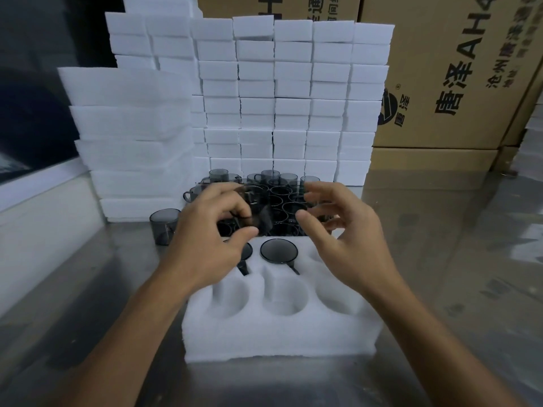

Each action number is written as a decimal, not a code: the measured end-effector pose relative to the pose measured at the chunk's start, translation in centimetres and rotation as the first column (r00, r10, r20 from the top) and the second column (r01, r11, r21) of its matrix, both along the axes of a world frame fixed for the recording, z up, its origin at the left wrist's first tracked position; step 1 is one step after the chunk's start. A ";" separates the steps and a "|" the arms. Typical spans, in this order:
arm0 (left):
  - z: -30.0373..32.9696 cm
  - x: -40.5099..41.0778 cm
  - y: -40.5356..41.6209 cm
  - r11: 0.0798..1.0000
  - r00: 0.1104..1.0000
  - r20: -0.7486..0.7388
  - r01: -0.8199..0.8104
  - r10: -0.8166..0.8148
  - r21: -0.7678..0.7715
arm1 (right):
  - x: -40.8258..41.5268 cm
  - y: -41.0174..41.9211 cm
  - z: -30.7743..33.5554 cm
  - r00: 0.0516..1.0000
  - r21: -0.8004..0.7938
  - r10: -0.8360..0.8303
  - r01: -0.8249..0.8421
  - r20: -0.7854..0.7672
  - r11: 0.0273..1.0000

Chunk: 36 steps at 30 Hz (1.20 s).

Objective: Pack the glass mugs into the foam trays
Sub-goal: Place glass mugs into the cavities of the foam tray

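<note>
On the left side of the shiny metal table (458, 259) stands a stack of big white foam slabs (132, 136), and in front of it one dark glass mug (164, 226) stands alone, upright. Next to it comes the left hand (205, 239). Its fingers and thumb are curled around a smoky glass mug (255, 212), held up in the air above the far edge of the foam tray (279, 324). The mug looks blurry, so its tilt is hard to tell. The hand hides part of the tray's far left hole, where a seated mug (246, 251) peeks out. Just beside it, in the far middle hole, sits another mug (278, 250), dark and round from above. The three near holes hold nothing. Behind the hands is a crowd of loose mugs (279, 189) standing close together, and the hands block many of them. Behind those rises a tall wall of small white foam blocks (293, 92). The right hand (349, 239) is close to the held mug but not touching it. Its fingers are spread and loosely bent, holding nothing, and it covers the tray's far right hole. On the far right stand brown cardboard boxes (458, 71) with black printed letters.
</note>
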<state>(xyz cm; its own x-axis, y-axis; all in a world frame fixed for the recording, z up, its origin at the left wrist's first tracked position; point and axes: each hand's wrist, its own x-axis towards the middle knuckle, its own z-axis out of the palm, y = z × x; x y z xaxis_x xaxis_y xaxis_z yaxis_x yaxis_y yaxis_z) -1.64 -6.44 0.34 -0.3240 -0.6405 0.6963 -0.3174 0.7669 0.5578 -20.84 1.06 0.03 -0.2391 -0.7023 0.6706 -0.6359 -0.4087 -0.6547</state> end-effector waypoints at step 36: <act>-0.6 -1.7 1.2 0.986 0.978 -0.141 0.140 -0.151 -0.086 | 0.3 -0.6 -0.7 0.995 -0.159 0.081 -0.091 -0.066 0.983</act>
